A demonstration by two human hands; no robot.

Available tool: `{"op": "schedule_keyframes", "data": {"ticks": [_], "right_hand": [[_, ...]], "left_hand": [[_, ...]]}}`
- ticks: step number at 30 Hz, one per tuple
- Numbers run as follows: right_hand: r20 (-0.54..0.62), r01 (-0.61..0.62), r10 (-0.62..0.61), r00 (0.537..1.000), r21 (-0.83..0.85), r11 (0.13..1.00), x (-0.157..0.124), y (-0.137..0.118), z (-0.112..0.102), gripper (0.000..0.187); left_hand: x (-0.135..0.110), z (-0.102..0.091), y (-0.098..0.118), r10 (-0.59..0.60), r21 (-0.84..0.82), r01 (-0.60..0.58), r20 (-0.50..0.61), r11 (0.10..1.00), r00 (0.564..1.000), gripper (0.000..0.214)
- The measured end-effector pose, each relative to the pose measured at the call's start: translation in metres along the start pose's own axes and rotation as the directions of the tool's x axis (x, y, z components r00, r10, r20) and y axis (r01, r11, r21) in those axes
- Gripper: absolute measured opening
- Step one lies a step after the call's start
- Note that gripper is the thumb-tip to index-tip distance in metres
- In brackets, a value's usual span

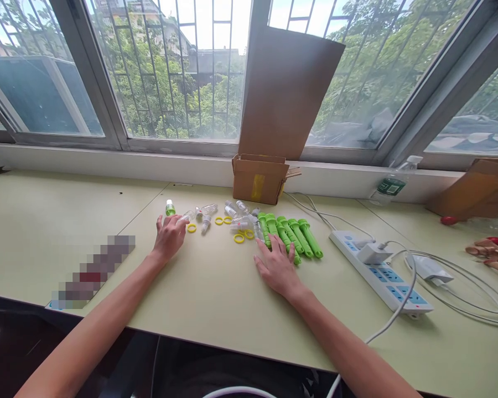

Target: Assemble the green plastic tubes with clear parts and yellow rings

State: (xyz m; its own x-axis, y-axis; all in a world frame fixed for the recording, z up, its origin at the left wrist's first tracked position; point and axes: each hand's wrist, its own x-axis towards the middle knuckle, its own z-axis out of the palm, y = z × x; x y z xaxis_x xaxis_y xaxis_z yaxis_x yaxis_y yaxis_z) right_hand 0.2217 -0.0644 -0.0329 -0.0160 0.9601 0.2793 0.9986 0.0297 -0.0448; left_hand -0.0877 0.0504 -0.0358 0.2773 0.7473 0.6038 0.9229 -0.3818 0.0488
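Observation:
My left hand (pixel 169 236) lies on the pale green table (pixel 216 293), its fingers reaching a small clear vial (pixel 187 216); whether it grips the vial I cannot tell. A vial of green liquid (pixel 170 208) stands just beyond it. Yellow rings (pixel 238 238) and more clear vials (pixel 209 209) lie scattered between my hands. My right hand (pixel 277 266) rests flat with fingers spread, its fingertips touching a row of green plastic tubes (pixel 292 236).
A small open cardboard box (pixel 258 179) stands by the window ledge, with a cardboard sheet (pixel 288 91) leaning on the window behind it. A white power strip (pixel 379 273) with chargers and cables lies at the right. A plastic water bottle (pixel 392 185) lies on the ledge.

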Motion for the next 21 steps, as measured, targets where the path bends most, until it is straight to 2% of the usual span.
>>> {"op": "schedule_keyframes", "data": {"ticks": [4,11,21], "right_hand": [[-0.002,0.001,-0.001,1.000,-0.001,1.000,-0.0002,0.0004,0.0007,0.049],[0.010,0.001,-0.001,1.000,0.001,1.000,0.0000,0.0011,0.0008,0.049],[-0.013,0.005,-0.005,1.000,-0.012,1.000,0.0000,0.0016,0.0031,0.048]], "left_hand": [[0.0001,-0.0019,0.0018,0.006,-0.010,-0.007,-0.025,1.000,1.000,0.023],[-0.0001,-0.0030,0.0033,0.028,-0.020,-0.028,0.009,0.999,1.000,0.025],[-0.0003,-0.0018,0.0045,0.056,-0.061,-0.056,0.002,0.997,0.998,0.026]]}}
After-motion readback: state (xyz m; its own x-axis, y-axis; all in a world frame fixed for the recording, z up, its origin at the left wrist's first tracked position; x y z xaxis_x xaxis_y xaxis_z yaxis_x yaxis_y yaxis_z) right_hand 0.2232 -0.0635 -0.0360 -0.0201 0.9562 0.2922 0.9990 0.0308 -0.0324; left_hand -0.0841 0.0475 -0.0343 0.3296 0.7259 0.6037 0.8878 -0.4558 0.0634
